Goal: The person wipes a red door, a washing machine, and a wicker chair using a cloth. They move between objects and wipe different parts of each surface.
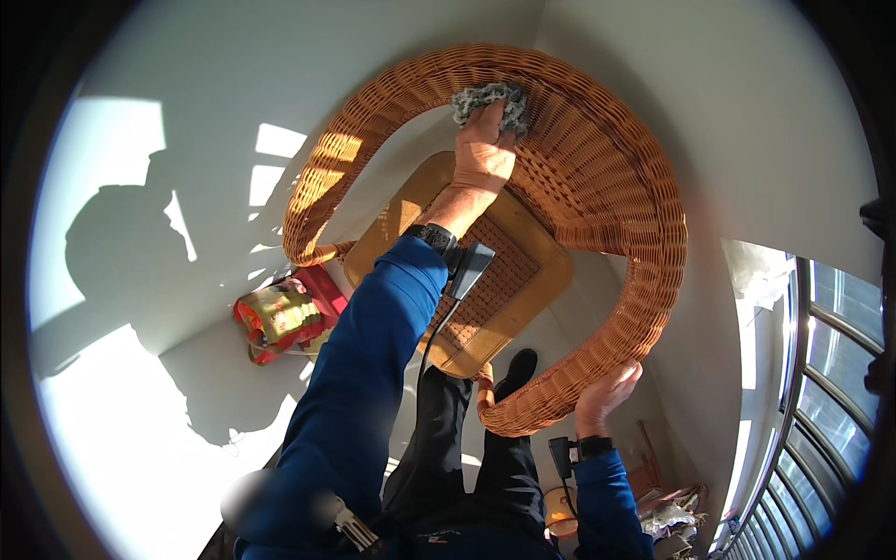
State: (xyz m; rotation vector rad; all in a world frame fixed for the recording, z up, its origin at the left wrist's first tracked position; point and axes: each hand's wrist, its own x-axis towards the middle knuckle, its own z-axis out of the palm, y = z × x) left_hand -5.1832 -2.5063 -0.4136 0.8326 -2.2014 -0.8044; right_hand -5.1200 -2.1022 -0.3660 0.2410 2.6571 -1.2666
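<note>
A brown wicker chair (pixel 602 163) with a rounded back and curved arms stands before me, its woven seat (pixel 499 271) framed by a smooth tan rim. My left hand (pixel 485 154) reaches across the seat and presses a crumpled grey rag (pixel 492 105) against the inside top of the backrest. Its fingers are closed around the rag and partly hidden by it. At the front end of the right armrest, my right hand (pixel 607 399) grips the outer side of the wicker. Some of that hand's fingers are out of sight against the armrest.
A red and gold bag (pixel 285 317) lies on the floor left of the chair, near the wall. To the right is a barred window (pixel 821 392) with a white plastic bag (pixel 754 273) by it. An orange container (pixel 561 511) and assorted clutter (pixel 677 518) sit at lower right.
</note>
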